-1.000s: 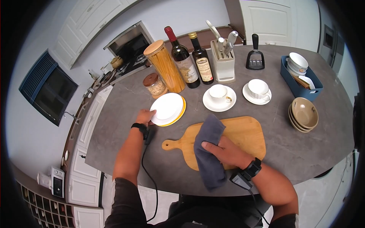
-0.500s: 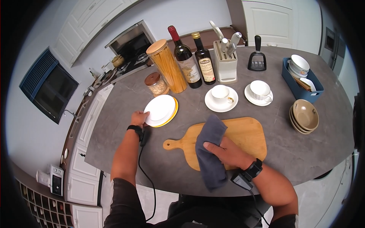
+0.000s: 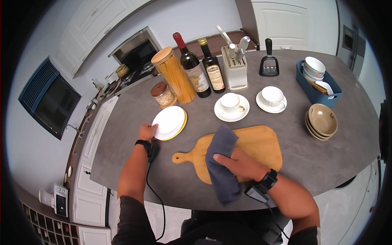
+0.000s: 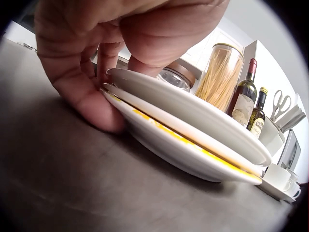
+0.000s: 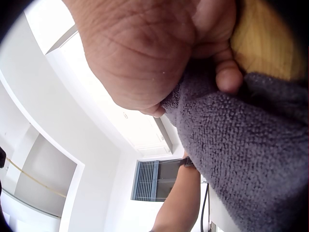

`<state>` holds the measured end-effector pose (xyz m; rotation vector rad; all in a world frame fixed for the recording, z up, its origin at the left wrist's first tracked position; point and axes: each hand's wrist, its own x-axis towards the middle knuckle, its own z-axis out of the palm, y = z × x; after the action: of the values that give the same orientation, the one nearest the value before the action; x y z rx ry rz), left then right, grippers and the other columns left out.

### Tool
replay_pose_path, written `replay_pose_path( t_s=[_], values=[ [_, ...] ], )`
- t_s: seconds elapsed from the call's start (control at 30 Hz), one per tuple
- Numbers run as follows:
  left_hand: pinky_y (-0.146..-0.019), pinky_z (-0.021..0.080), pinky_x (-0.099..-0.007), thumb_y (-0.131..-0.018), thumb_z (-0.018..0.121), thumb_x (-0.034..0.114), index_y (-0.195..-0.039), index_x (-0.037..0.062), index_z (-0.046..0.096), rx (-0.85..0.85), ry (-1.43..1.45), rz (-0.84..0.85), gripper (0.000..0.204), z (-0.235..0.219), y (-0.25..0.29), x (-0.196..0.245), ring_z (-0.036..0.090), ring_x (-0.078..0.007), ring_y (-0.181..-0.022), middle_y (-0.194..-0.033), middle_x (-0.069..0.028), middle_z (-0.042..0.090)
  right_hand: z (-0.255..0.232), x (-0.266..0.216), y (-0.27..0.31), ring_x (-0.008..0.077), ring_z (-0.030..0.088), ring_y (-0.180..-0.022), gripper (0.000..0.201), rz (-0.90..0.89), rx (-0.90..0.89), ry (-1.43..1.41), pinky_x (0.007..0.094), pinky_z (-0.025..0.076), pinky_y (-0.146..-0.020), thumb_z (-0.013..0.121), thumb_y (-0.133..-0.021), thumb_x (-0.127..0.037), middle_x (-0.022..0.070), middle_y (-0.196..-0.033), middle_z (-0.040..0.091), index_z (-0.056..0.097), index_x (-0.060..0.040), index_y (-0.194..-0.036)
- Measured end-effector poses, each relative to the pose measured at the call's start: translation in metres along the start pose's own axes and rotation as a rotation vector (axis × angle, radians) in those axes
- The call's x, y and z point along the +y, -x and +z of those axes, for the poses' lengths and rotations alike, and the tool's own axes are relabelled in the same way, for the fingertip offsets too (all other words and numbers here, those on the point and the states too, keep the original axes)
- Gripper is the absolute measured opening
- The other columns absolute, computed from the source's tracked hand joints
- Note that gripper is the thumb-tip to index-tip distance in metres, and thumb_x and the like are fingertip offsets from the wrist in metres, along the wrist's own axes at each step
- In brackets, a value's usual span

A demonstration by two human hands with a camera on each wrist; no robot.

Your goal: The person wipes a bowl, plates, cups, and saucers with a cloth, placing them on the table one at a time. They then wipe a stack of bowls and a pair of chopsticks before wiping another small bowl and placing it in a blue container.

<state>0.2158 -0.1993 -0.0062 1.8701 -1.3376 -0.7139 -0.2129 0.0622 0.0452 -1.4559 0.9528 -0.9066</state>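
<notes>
My left hand (image 3: pixel 147 132) grips the left edge of a small stack of white plates (image 3: pixel 170 121), thumb on the top rim. In the left wrist view, fingers curl at the side of the stacked plates (image 4: pixel 193 123), and yellow shows along the rim of the lowest one. My right hand (image 3: pixel 241 163) holds a folded dark grey towel (image 3: pixel 220 177) that lies across a wooden cutting board (image 3: pixel 261 141). Close up in the right wrist view, the towel (image 5: pixel 231 140) is bunched under the palm and fingers.
Behind the plates stand an oat jar (image 3: pixel 163 97), a spaghetti jar (image 3: pixel 175 77), two bottles and a knife block (image 3: pixel 235 71). Two cups on saucers (image 3: pixel 231 116) sit beyond the board. Rightward are stacked brown bowls (image 3: pixel 322 120), a blue basket (image 3: pixel 320 96) and a black-handled utensil (image 3: pixel 269 65).
My left hand has slid the plates a little to the left, away from the cups. The right hand keeps its hold on the towel at the same place on the board.
</notes>
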Motion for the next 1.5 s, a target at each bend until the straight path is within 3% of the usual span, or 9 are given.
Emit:
replay_pose_path(
  t_s=[0.1,0.17,0.3,0.37,0.5,0.77,1.0,1.3,1.5],
  values=[
    [-0.064,0.063,-0.0431,-0.093,0.083,0.022,-0.108,-0.0056,0.071,0.066,-0.098,-0.008,0.034,0.004,-0.016,-0.007,0.077,-0.0299,-0.079,-0.096,-0.0181,0.078,-0.001,-0.004,0.001,0.0258,0.071,-0.100,0.040,0.022,-0.009,0.014,0.0376,0.055,-0.093,0.063,-0.110,-0.035,0.0143,-0.109,0.076,0.069,0.0018,-0.122],
    [-0.077,0.061,-0.0467,-0.090,0.085,0.025,-0.108,-0.0049,0.071,0.293,-0.472,0.244,0.037,0.005,-0.024,-0.008,0.075,-0.0376,-0.087,-0.101,-0.0210,0.076,-0.002,-0.004,0.002,0.0260,0.071,-0.101,0.040,0.040,-0.016,0.028,0.0378,0.054,-0.093,0.063,-0.110,-0.036,0.0145,-0.109,0.076,0.069,0.0017,-0.123],
    [-0.087,0.056,-0.0474,-0.090,0.084,0.023,-0.109,-0.0033,0.072,0.492,-0.470,0.473,0.035,0.026,0.031,0.051,0.070,-0.0414,-0.096,-0.104,-0.0221,0.074,-0.002,0.003,0.000,0.0263,0.071,-0.102,0.042,0.001,-0.012,0.034,0.0379,0.054,-0.094,0.062,-0.110,-0.038,0.0147,-0.111,0.076,0.069,0.0010,-0.124],
    [-0.085,0.055,-0.0454,-0.090,0.084,0.022,-0.109,-0.0018,0.072,0.365,-0.215,0.649,0.033,0.043,0.046,0.076,0.068,-0.0367,-0.097,-0.103,-0.0210,0.071,-0.002,0.004,0.000,0.0259,0.070,-0.102,0.042,0.007,-0.017,0.022,0.0378,0.054,-0.094,0.061,-0.110,-0.038,0.0145,-0.111,0.076,0.069,0.0008,-0.125],
    [-0.089,0.055,-0.0320,-0.089,0.090,0.035,-0.126,-0.0063,0.062,-0.104,0.181,0.565,0.062,0.096,0.102,0.133,0.063,-0.0164,-0.096,-0.110,-0.0131,0.069,-0.001,0.018,-0.007,0.0193,0.069,-0.103,0.041,-0.044,-0.002,-0.059,0.0359,0.054,-0.094,0.063,-0.110,-0.036,0.0111,-0.111,0.076,0.069,0.0019,-0.125],
    [-0.109,0.050,-0.0399,-0.075,0.099,0.041,-0.150,-0.0121,0.040,-0.404,0.076,0.686,0.109,0.201,0.131,0.181,0.063,-0.0326,-0.127,-0.134,-0.0258,0.064,-0.008,0.031,-0.013,0.0154,0.068,-0.095,0.041,-0.115,0.094,-0.130,0.0340,0.056,-0.087,0.066,-0.108,-0.034,0.0097,-0.103,0.077,0.072,0.0048,-0.118],
    [-0.116,0.045,-0.0388,-0.072,0.101,0.036,-0.153,-0.0125,0.040,-0.492,0.068,0.707,0.112,0.228,0.122,0.194,0.057,-0.0309,-0.137,-0.146,-0.0258,0.057,-0.012,0.037,-0.013,0.0162,0.071,-0.088,0.050,-0.124,0.123,-0.008,0.0350,0.057,-0.080,0.068,-0.106,-0.041,0.0119,-0.093,0.076,0.073,0.0079,-0.111],
    [-0.099,0.057,-0.0340,-0.082,0.094,0.015,-0.135,-0.0004,0.056,-0.530,0.393,0.562,0.067,0.206,0.132,0.201,0.068,-0.0186,-0.114,-0.125,-0.0131,0.068,-0.015,0.034,-0.015,0.0123,0.069,-0.087,0.044,-0.108,0.103,-0.064,0.0320,0.057,-0.078,0.067,-0.108,-0.037,0.0059,-0.095,0.076,0.073,0.0062,-0.113],
    [-0.105,0.057,-0.0351,-0.091,0.081,0.000,-0.146,-0.0013,0.049,-0.717,0.860,0.358,0.064,0.102,0.173,0.185,0.066,-0.0192,-0.122,-0.132,-0.0125,0.066,-0.020,0.021,-0.015,0.0107,0.069,-0.088,0.034,-0.116,0.252,-0.305,0.0317,0.057,-0.078,0.064,-0.109,-0.028,0.0037,-0.102,0.076,0.073,0.0042,-0.116]
  ],
)
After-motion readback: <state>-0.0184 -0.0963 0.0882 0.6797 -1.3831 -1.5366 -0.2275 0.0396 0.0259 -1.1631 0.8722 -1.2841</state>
